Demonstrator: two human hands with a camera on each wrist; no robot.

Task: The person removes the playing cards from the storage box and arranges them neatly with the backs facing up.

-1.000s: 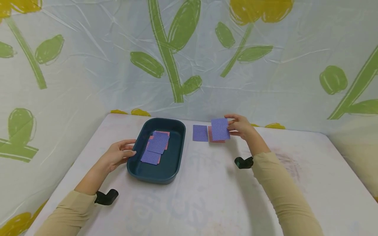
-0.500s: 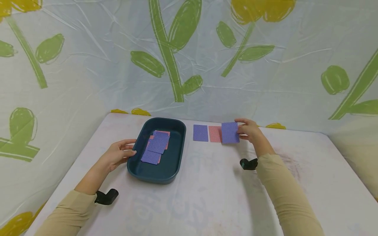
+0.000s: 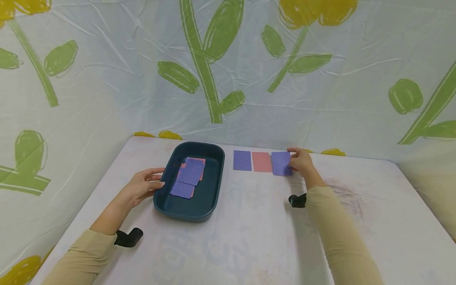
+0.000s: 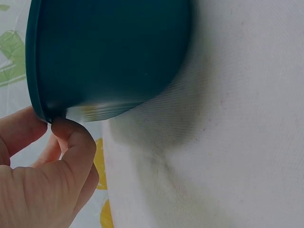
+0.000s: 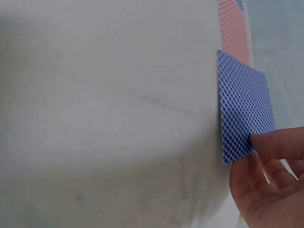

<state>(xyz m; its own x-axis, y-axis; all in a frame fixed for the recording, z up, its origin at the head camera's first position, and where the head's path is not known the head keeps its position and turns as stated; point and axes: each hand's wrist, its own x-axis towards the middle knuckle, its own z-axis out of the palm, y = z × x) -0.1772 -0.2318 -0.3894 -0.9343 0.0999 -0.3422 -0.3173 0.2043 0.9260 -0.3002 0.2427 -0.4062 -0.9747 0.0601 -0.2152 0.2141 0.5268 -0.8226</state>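
Observation:
In the head view my right hand (image 3: 302,162) pinches a blue-patterned playing card (image 3: 280,164) by its right edge, thumb on top. The right wrist view shows that blue card (image 5: 242,107) close over the table, its back up. To its left lie a red-backed card (image 3: 261,162) and another blue-backed card (image 3: 242,160), in a row. My left hand (image 3: 141,187) holds the left rim of a dark teal tray (image 3: 194,208). Thumb and fingers meet at the tray's rim (image 4: 34,71) in the left wrist view. Inside the tray several blue and red cards (image 3: 192,172) overlap.
The white table (image 3: 249,221) has faint smudges and ends at a flower-printed sheet (image 3: 142,99) behind the card row. A black wrist camera (image 3: 129,238) sits on the left wrist, another black camera (image 3: 297,200) on the right.
My right hand has carried the blue card rightward and down, off the red card to the row's right end. The left hand and tray have stayed put.

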